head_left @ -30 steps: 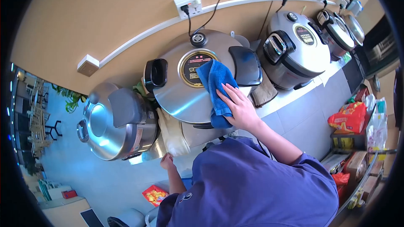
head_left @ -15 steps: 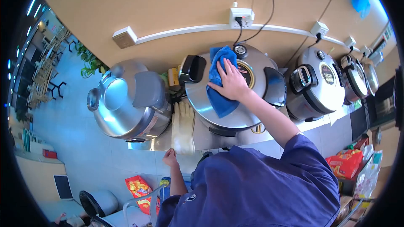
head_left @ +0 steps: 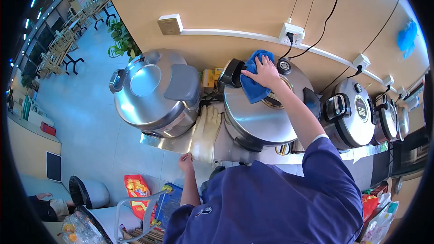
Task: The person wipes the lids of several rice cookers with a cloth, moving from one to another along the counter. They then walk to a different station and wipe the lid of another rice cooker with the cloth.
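My right hand [head_left: 265, 73] lies with spread fingers on a blue cloth [head_left: 254, 91], pressing it against the lid of the middle steel cooker [head_left: 271, 122], near its round label and black handle. Down at the counter's front edge, my left hand [head_left: 186, 161] is closed, close to the cuff of a long cream rubber glove [head_left: 205, 138]. Whether anything is between its fingers is too small to tell. A second steel cooker [head_left: 149, 92] with a grey hinge cover stands left of the glove.
More cookers [head_left: 355, 113] stand along the counter to the right. Cords run from a wall socket [head_left: 291, 33]. Behind the counter's front are a red bag [head_left: 137, 192], a bin [head_left: 90, 193] and a blue-yellow folding cart [head_left: 168, 201]. A person sits at lower left.
The view has turned, so the cookers appear farther right. My right hand and the cloth have moved toward the back of the lid, and the cloth looks more bunched.
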`<act>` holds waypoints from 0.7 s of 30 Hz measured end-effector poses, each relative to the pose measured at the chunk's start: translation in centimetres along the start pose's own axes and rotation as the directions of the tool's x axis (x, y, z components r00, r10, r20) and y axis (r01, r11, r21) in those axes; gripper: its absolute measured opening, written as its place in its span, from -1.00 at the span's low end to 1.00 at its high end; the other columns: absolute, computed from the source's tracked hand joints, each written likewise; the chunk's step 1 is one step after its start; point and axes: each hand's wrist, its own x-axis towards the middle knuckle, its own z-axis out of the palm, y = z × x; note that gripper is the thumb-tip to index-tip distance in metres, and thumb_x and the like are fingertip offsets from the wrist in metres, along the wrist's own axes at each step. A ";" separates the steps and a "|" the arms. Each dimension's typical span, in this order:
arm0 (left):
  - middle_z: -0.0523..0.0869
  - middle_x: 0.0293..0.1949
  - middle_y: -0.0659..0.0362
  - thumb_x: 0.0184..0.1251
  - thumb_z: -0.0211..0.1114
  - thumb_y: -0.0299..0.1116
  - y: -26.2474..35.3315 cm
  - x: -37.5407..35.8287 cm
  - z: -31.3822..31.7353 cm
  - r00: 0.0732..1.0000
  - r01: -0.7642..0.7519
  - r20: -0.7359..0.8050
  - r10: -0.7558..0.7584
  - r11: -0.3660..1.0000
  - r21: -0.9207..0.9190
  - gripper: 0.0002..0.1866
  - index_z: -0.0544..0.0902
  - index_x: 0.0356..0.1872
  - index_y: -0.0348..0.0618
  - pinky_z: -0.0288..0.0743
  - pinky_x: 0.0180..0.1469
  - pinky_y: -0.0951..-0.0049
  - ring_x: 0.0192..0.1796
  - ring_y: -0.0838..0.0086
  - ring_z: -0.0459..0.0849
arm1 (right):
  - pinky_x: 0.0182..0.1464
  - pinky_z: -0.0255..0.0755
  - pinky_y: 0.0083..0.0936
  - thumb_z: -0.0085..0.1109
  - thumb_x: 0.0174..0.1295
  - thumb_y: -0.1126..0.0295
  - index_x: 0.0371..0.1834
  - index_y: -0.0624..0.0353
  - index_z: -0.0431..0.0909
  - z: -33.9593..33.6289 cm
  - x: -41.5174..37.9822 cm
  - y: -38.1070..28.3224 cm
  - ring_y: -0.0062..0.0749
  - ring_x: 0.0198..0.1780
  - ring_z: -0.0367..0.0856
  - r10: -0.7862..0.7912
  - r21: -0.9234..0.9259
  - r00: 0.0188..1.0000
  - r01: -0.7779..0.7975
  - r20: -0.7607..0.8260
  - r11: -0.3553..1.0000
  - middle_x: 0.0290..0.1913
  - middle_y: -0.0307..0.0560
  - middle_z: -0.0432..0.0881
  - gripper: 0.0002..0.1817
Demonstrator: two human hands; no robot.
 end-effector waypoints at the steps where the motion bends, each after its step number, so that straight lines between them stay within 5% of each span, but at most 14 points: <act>1: 0.73 -0.46 0.15 0.23 0.52 -0.48 -0.1 0.1 -0.1 1.000 0.006 0.013 -0.006 1.000 -0.007 -0.78 0.68 -0.19 -0.34 0.43 -0.50 0.60 -0.52 0.59 0.60 | 0.63 -0.06 -0.11 -0.22 0.20 -0.63 0.59 0.35 0.12 0.6 -0.3 0.0 0.23 0.63 0.03 -0.021 -0.007 0.999 0.021 -0.034 1.000 0.58 0.46 0.10 0.25; 6: 0.73 -0.46 0.15 0.23 0.53 -0.48 -0.2 0.7 -0.2 0.998 0.020 0.055 -0.020 1.000 0.001 -0.78 0.68 -0.20 -0.36 0.44 -0.48 0.59 -0.51 0.58 0.61 | 0.61 0.03 -0.12 -0.15 0.38 -0.41 0.55 0.41 0.18 1.6 -5.6 -1.4 0.23 0.60 0.10 -0.063 -0.036 0.986 0.058 -0.151 0.998 0.55 0.48 0.15 0.05; 9: 0.72 -0.48 0.15 0.23 0.52 -0.50 0.0 1.0 -0.2 0.997 0.060 0.043 -0.060 0.998 -0.011 -0.78 0.67 -0.21 -0.38 0.42 -0.51 0.59 -0.53 0.58 0.59 | 0.57 0.12 -0.14 0.07 0.38 -0.22 0.50 0.42 0.26 1.1 -10.7 -2.3 0.23 0.55 0.21 -0.138 0.063 0.957 0.158 -0.253 0.985 0.52 0.48 0.22 -0.08; 14: 0.69 -0.49 0.15 0.21 0.53 -0.49 -0.5 2.0 -0.8 0.982 0.172 0.103 -0.161 0.979 -0.113 -0.77 0.68 -0.21 -0.37 0.36 -0.57 0.61 -0.57 0.58 0.55 | 0.53 0.22 -0.17 0.31 0.24 -0.02 0.43 0.32 0.37 0.9 -17.7 -1.5 0.03 0.49 0.34 -0.185 0.161 0.931 0.245 -0.314 0.956 0.46 0.26 0.36 -0.19; 16: 0.68 -0.51 0.18 0.24 0.51 -0.50 0.0 2.1 -0.8 0.977 0.194 0.100 -0.188 0.979 -0.061 -0.80 0.69 -0.22 -0.37 0.38 -0.58 0.61 -0.58 0.59 0.54 | 0.51 0.25 -0.18 0.45 0.05 0.23 0.42 0.25 0.40 0.0 -20.1 -0.8 -0.02 0.47 0.36 -0.189 0.244 0.935 0.267 -0.299 0.932 0.45 0.16 0.39 -0.18; 21: 0.66 -0.54 0.21 0.28 0.50 -0.48 0.5 2.6 -0.8 0.972 0.229 0.041 -0.230 0.973 0.037 -0.85 0.71 -0.26 -0.35 0.42 -0.58 0.63 -0.61 0.62 0.51 | 0.52 0.26 -0.19 0.41 -0.06 0.42 0.42 0.25 0.41 0.3 -23.5 2.1 -0.04 0.46 0.38 -0.119 0.276 0.936 0.217 -0.332 0.936 0.44 0.14 0.40 -0.17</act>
